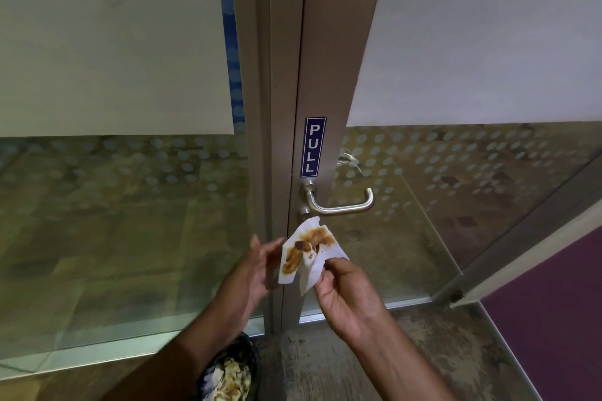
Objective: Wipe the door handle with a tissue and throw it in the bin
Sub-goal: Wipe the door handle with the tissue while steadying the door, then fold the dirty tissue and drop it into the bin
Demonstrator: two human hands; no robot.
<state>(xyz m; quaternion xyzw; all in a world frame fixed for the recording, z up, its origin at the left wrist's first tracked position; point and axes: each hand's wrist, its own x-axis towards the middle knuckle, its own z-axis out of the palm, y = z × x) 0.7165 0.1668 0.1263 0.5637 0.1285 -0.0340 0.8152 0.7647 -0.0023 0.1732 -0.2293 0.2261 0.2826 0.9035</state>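
The tissue point(306, 254) is held in front of the door frame point(286, 75), just below the handle point(342, 202) and clear of it. Its upper face carries a brown smear running diagonally from upper right to lower left. The top edge of the tissue lies close under the lock cylinder point(305, 212); whether they touch cannot be determined.

The right hand point(345, 296) pinches the tissue at its right lower edge between thumb and fingers. The left hand point(260, 267) is open, fingers loosely spread and pointing up, with the fingertips at or just beside the left edge of the tissue; contact cannot be confirmed.

The handle is a metal lever projecting rightward from the frame, its free end bent back toward the glass point(456, 205). Open space lies to the right of and below the lever. A blue PULL label point(313, 147) sits on the frame directly above the handle.

The bin point(234, 371) stands on the floor point(342, 361) at bottom centre, below the left forearm and partly hidden by it. It holds crumpled stained paper. The bin lies well below the tissue, to its left.
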